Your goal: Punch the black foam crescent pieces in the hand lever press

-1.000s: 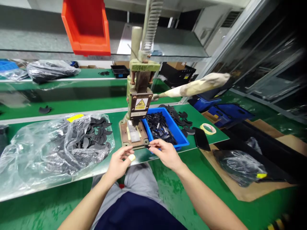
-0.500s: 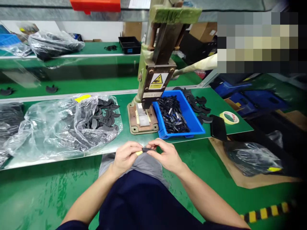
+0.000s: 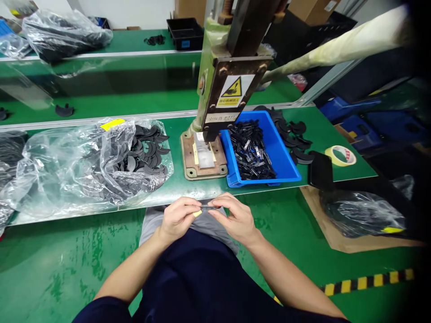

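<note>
My left hand (image 3: pixel 178 217) and my right hand (image 3: pixel 232 216) meet above my lap, just in front of the bench edge. Both pinch a small thin black part (image 3: pixel 208 208) between fingertips; a yellow tape wrap shows on a left fingertip. Straight ahead stands a green hand press (image 3: pixel 222 89) with a yellow warning label, on a brown base plate (image 3: pixel 202 161). A blue tray (image 3: pixel 286 157) of small black parts sits right of the press.
A clear plastic bag (image 3: pixel 67 166) spilling several black crescent pieces lies on the left. Loose black crescents (image 3: pixel 296 139), a black flat block (image 3: pixel 319 172) and a tape roll (image 3: pixel 340 154) lie right. The padded press lever (image 3: pixel 336 47) reaches right. A bagged bundle (image 3: pixel 360 211) rests on cardboard.
My hands drew back from the bench edge to above my lap and came together on the small black part. The view tilted down and closer to the press.
</note>
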Available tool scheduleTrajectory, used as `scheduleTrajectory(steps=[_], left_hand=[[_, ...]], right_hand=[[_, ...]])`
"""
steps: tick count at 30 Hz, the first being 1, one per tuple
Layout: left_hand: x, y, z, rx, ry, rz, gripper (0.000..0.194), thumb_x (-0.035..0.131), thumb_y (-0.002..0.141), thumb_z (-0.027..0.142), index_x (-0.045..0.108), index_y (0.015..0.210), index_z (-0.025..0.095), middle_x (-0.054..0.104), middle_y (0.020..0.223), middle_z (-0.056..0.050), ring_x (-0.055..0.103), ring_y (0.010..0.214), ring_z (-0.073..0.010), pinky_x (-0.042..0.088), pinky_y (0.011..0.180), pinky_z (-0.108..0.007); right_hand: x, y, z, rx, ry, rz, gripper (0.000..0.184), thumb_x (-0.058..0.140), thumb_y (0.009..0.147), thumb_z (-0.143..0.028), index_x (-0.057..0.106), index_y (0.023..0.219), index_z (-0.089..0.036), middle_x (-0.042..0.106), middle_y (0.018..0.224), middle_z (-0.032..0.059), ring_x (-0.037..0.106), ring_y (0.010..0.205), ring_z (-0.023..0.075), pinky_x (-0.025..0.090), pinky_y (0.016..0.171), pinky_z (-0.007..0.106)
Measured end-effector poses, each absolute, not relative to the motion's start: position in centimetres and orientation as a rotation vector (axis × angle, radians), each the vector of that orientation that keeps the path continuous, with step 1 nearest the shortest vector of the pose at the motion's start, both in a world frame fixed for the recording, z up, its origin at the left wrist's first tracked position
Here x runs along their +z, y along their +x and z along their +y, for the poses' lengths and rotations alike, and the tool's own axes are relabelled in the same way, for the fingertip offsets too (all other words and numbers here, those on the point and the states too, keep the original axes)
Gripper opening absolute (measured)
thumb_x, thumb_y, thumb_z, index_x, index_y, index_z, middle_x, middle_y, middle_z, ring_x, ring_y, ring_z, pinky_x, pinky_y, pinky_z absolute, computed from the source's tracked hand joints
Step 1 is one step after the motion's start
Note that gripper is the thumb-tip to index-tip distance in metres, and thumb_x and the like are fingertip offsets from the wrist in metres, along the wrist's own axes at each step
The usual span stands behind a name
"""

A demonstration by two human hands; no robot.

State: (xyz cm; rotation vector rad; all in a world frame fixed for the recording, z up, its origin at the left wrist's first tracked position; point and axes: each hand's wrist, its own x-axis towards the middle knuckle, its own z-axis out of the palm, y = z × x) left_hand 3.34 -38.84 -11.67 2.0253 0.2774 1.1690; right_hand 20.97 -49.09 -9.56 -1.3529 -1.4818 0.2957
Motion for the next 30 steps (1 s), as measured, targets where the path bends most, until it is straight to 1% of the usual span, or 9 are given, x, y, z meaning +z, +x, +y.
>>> scheduleTrajectory(steps=[5, 9, 13, 17, 20, 22, 25, 27, 30], left_hand=[[-12.0, 3.4, -38.9, 1.129, 2.045, 0.291, 0.018, 0.067, 0.087, 0.007, 0.07, 0.1, 0.018, 0.072, 0.098, -0.007, 0.071, 0.088, -0.0146, 0.06, 0.077, -0.026], [-12.2, 3.7, -39.1, 1.112, 2.048, 0.293, 0.019, 0.066, 0.086, 0.005, 0.069, 0.1, 0.018, 0.072, 0.098, -0.007, 0.071, 0.089, -0.0147, 0.06, 0.078, -0.026], [-12.5, 3.6, -39.4, 1.103, 2.067, 0.303, 0.021, 0.064, 0.088, 0.005, 0.069, 0.103, 0.019, 0.072, 0.101, -0.008, 0.071, 0.091, -0.0146, 0.06, 0.079, -0.026], [-12.5, 3.4, -39.5, 1.085, 2.088, 0.308, 0.022, 0.062, 0.089, 0.004, 0.069, 0.104, 0.018, 0.072, 0.103, -0.008, 0.071, 0.094, -0.0148, 0.06, 0.081, -0.026], [-12.3, 3.4, -39.7, 1.1, 2.087, 0.312, 0.023, 0.063, 0.087, 0.002, 0.069, 0.103, 0.018, 0.071, 0.101, -0.009, 0.07, 0.092, -0.0146, 0.06, 0.08, -0.025], [-12.1, 3.7, -40.0, 1.123, 2.066, 0.335, 0.021, 0.063, 0.087, 0.003, 0.069, 0.101, 0.018, 0.071, 0.099, -0.008, 0.07, 0.09, -0.0143, 0.06, 0.078, -0.025], [-11.8, 4.1, -40.6, 1.146, 2.019, 0.386, 0.015, 0.064, 0.089, 0.009, 0.069, 0.098, 0.019, 0.07, 0.094, -0.006, 0.069, 0.085, -0.0138, 0.06, 0.075, -0.025], [-11.6, 4.1, -40.6, 1.13, 1.995, 0.399, 0.012, 0.066, 0.088, 0.012, 0.069, 0.097, 0.019, 0.069, 0.091, -0.005, 0.068, 0.083, -0.0139, 0.059, 0.074, -0.025], [-11.0, 3.6, -39.9, 1.075, 1.968, 0.451, 0.009, 0.068, 0.087, 0.014, 0.069, 0.095, 0.019, 0.068, 0.09, -0.006, 0.067, 0.084, -0.015, 0.059, 0.074, -0.027]], right_hand=[[-10.0, 21.2, -49.2, 0.313, -1.317, -1.471, 0.032, 0.072, 0.081, -0.012, 0.065, 0.109, -0.026, 0.075, 0.088, 0.0026, 0.069, 0.08, 0.0168, 0.058, 0.074, 0.034], [-10.5, 21.3, -49.4, 0.366, -1.306, -1.425, 0.036, 0.073, 0.079, -0.01, 0.066, 0.11, -0.028, 0.075, 0.089, 0.0019, 0.068, 0.081, 0.0168, 0.057, 0.075, 0.035], [-11.2, 21.3, -49.8, 0.475, -1.305, -1.332, 0.037, 0.074, 0.077, -0.01, 0.067, 0.108, -0.029, 0.075, 0.091, 0.0012, 0.067, 0.083, 0.0168, 0.055, 0.077, 0.035], [-12.2, 21.2, -50.2, 0.646, -1.309, -1.179, 0.033, 0.077, 0.076, -0.014, 0.069, 0.104, -0.029, 0.074, 0.089, 0.0012, 0.065, 0.081, 0.0168, 0.053, 0.076, 0.035], [-12.7, 20.7, -50.0, 0.808, -1.286, -1.016, 0.03, 0.079, 0.075, -0.02, 0.069, 0.102, -0.028, 0.073, 0.089, 0.0015, 0.064, 0.082, 0.0161, 0.052, 0.077, 0.033], [-12.8, 20.0, -49.5, 0.927, -1.245, -0.888, 0.027, 0.081, 0.074, -0.029, 0.068, 0.098, -0.026, 0.071, 0.088, 0.0019, 0.064, 0.082, 0.0159, 0.052, 0.075, 0.032], [-12.7, 18.9, -48.4, 1.11, -1.166, -0.719, 0.028, 0.078, 0.076, -0.044, 0.065, 0.086, -0.022, 0.067, 0.085, 0.0016, 0.062, 0.079, 0.0142, 0.051, 0.07, 0.028], [-12.4, 18.7, -47.8, 1.22, -1.116, -0.631, 0.031, 0.076, 0.077, -0.047, 0.062, 0.081, -0.02, 0.065, 0.085, 0.0012, 0.06, 0.077, 0.012, 0.05, 0.067, 0.025], [-11.8, 19.3, -47.4, 1.395, -1.04, -0.544, 0.034, 0.076, 0.078, -0.047, 0.057, 0.084, -0.019, 0.065, 0.081, -0.0001, 0.058, 0.066, 0.0086, 0.046, 0.057, 0.021]])
